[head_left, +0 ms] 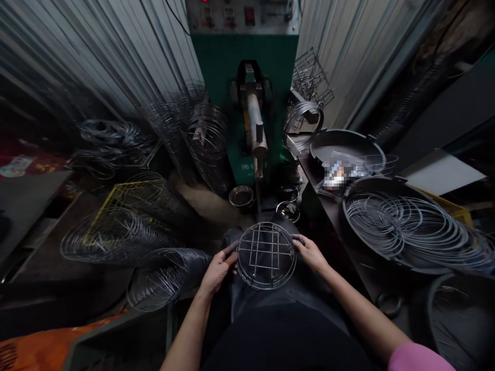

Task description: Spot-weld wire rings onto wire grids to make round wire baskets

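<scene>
A round wire rack, a ring with crossed bars inside it, is held over my lap. My left hand grips its left edge, the fingers closed and partly hidden. At the right edge, my right hand pinches the rim between thumb and fingers. Beyond the rack stands a green machine with a metal arm pointing down towards me. The rack is apart from this arm.
Stacks of wire rings lie to the left, near a green crate. Loose rings fill a black round tray on the right. A small round dish sits below the arm. Corrugated metal wall stands behind.
</scene>
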Demonstrator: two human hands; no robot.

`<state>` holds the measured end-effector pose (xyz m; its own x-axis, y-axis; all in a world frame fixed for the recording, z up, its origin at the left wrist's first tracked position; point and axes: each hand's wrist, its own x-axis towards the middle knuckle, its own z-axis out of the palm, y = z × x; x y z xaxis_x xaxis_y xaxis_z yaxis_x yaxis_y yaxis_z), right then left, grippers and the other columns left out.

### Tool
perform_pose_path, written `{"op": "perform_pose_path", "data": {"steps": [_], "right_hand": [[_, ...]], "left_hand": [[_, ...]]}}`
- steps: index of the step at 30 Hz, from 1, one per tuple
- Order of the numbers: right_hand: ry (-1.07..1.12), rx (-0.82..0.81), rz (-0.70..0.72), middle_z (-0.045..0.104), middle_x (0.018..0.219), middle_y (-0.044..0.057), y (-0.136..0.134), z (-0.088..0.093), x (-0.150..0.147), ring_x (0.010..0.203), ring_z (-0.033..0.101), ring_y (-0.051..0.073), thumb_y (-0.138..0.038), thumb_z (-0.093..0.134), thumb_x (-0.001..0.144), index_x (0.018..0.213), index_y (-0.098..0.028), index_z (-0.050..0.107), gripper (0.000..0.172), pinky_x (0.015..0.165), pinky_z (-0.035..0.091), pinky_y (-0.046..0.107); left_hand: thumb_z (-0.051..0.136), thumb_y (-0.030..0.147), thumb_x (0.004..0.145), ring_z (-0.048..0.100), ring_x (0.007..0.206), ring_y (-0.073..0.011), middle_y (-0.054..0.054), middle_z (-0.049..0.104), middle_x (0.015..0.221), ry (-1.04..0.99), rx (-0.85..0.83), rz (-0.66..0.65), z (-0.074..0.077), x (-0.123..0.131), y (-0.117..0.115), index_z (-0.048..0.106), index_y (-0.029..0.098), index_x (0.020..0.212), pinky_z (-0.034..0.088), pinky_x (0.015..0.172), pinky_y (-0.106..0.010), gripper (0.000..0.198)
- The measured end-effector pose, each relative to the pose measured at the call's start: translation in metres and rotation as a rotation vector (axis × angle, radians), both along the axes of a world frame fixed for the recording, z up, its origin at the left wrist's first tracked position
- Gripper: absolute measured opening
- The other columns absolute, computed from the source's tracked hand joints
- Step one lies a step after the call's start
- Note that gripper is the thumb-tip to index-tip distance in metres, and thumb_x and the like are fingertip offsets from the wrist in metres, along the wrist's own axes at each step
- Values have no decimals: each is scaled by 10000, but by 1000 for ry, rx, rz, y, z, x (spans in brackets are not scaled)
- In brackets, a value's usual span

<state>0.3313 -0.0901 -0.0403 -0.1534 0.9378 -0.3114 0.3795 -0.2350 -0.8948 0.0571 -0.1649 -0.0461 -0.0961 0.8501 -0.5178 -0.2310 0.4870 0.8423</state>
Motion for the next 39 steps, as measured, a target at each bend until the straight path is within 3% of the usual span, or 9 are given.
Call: {"op": "perform_pose_path", "data": {"steps": [8, 12, 15, 18, 21, 23, 29, 33, 39], "right_hand": [[-3, 4, 29, 653, 1119, 75, 0, -20, 5, 1061, 585, 205, -252, 516, 776, 1111, -172, 627, 362, 966, 417, 356], [-64, 87, 99, 672, 1090, 64, 6, -22, 4, 1044, 603, 208, -216, 503, 789, 1128, -190, 626, 362, 963, 425, 373], [-113, 123, 150, 676, 1094, 59, 10, -22, 3, 1045, 608, 216, -200, 493, 797, 1114, -204, 641, 350, 955, 434, 378], [-152, 136, 184, 669, 1113, 55, 13, -23, 3, 1063, 603, 221, -179, 497, 793, 1117, -211, 644, 358, 961, 431, 378], [-163, 142, 205, 664, 1124, 54, 13, -24, 4, 1081, 594, 219, -173, 498, 795, 1141, -207, 633, 373, 978, 418, 371], [-156, 148, 216, 659, 1135, 48, 14, -25, 4, 1091, 588, 214, -179, 497, 800, 1155, -208, 625, 378, 986, 412, 362], [-191, 149, 238, 658, 1135, 48, 17, -30, 2, 1083, 594, 219, -152, 510, 782, 1141, -207, 636, 384, 969, 431, 363], [-151, 147, 225, 653, 1145, 37, 14, -31, 5, 1096, 585, 221, -163, 538, 774, 1133, -214, 640, 376, 996, 406, 381], [-52, 43, 225, 649, 1155, 14, 9, -28, 14, 1153, 542, 215, -220, 569, 777, 1141, -222, 632, 370, 1051, 335, 403]], "left_hand": [[624, 440, 696, 313, 425, -52, 93, 392, 501, 136, 37, -59, 1, 6, -3, 386, 130, 1358, 249, 417, -177, 769], [592, 437, 724, 304, 417, -59, 78, 453, 498, 204, 39, -94, -2, 5, -1, 384, 120, 1360, 245, 419, -189, 741], [578, 451, 734, 425, 459, -90, 42, 565, 560, 218, 44, -121, -7, 3, 0, 381, 136, 1364, 339, 461, -203, 731], [585, 460, 726, 611, 754, -179, -31, 690, 786, 241, 83, -144, -10, 1, 2, 415, 148, 1344, 473, 689, -276, 713], [625, 427, 696, 538, 1122, -232, -72, 665, 1106, 258, 141, -170, -9, -2, 2, 476, 156, 1301, 381, 977, -340, 680], [652, 399, 674, 489, 1196, -240, -69, 619, 1206, 232, 132, -191, -8, -3, 2, 479, 165, 1298, 312, 1046, -366, 689], [676, 373, 652, 502, 1184, -249, -76, 600, 1236, 107, 100, -197, -13, -5, 4, 462, 164, 1310, 288, 1067, -400, 723], [694, 380, 627, 511, 1167, -247, -79, 618, 1203, 129, 82, -208, -20, -6, 1, 500, 156, 1276, 309, 1049, -387, 713], [602, 389, 713, 542, 1059, -236, -83, 621, 1072, 530, 125, -166, -21, -3, -14, 572, 159, 1201, 335, 1006, -384, 540]]}}
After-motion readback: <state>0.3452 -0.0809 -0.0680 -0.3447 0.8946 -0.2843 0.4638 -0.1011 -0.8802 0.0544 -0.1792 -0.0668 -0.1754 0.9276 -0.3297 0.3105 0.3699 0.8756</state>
